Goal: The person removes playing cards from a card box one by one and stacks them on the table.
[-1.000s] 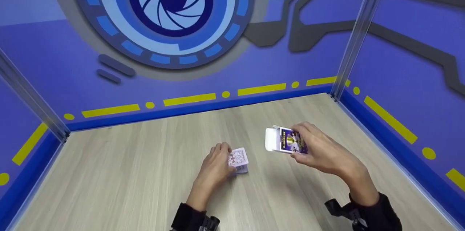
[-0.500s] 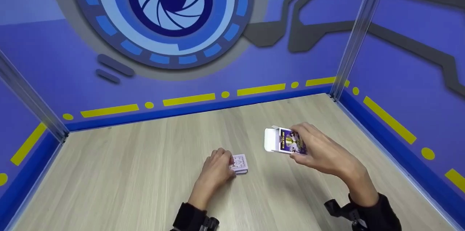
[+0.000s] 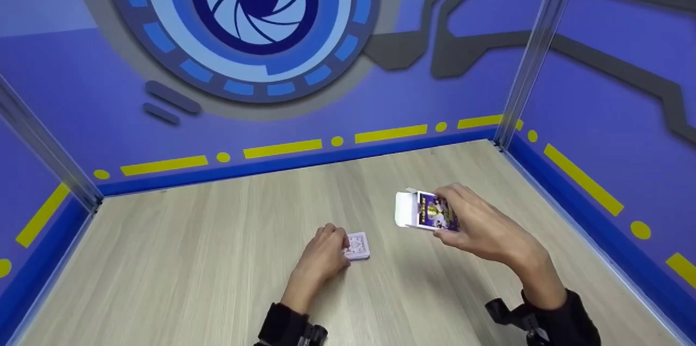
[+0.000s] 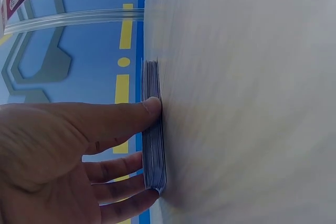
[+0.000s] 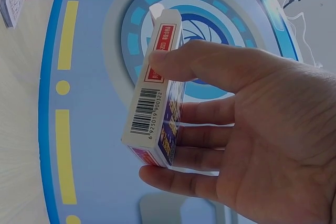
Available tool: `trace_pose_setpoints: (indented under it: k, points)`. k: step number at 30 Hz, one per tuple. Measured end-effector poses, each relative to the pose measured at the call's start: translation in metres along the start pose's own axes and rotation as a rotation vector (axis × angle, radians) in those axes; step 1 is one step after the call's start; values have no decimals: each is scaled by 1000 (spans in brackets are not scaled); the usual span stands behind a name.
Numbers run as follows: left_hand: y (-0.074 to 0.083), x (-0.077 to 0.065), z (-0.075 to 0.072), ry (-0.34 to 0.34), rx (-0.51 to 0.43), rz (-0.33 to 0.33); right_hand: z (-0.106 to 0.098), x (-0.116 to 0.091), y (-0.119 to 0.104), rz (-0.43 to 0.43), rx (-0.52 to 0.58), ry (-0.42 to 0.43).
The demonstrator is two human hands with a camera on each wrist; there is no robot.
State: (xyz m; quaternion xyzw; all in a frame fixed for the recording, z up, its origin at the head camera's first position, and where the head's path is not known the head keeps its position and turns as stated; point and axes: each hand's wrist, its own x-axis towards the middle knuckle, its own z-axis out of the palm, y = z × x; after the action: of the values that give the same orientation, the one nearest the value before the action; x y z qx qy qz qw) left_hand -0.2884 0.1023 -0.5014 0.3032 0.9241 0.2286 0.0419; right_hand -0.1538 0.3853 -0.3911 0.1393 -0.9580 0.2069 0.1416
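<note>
A deck of playing cards point(image 3: 358, 246) lies flat on the table, its patterned backs facing up. My left hand point(image 3: 324, 252) grips the deck from its left side; in the left wrist view the thumb presses one edge of the stacked cards point(image 4: 152, 156) while fingers curl round the far side. Above the table to the right, my right hand point(image 3: 484, 223) holds a purple card box point(image 3: 437, 212) with its white flap open toward the left. The right wrist view shows the box's barcode side point(image 5: 144, 114) under the thumb, fingers behind. The box's inside is hidden.
The pale wooden table point(image 3: 217, 259) is bounded by a blue back wall point(image 3: 304, 117) and a right side wall point(image 3: 614, 117), with metal posts point(image 3: 538, 57) at the corners. Each wrist wears a black strap point(image 3: 563, 319) with a camera.
The upper cards, earlier lifted at an angle above the lower ones, have come down into one flat stack under my left hand. The right hand and box have stayed nearly still.
</note>
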Motion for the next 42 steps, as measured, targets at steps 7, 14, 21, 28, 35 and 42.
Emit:
trace_pose_setpoints:
  k: [7,14,21,28,35,42]
  points:
    - [0,-3,-4,-21,-18,-14,1,1,0,-16,1,17]
    - [22,-12,-27,94,-92,-15,0,2,-2,-13,-54,39]
    - [69,-27,-47,384,-188,136,2,2,-3,-9,-60,19]
    - [101,-33,-35,523,-343,293,7,3,-7,-45,-56,-5]
    - [104,-29,-26,390,-627,263,13,5,-15,-61,-47,-38]
    - [97,-27,-21,293,-744,155,16,6,-18,-102,-57,-48]
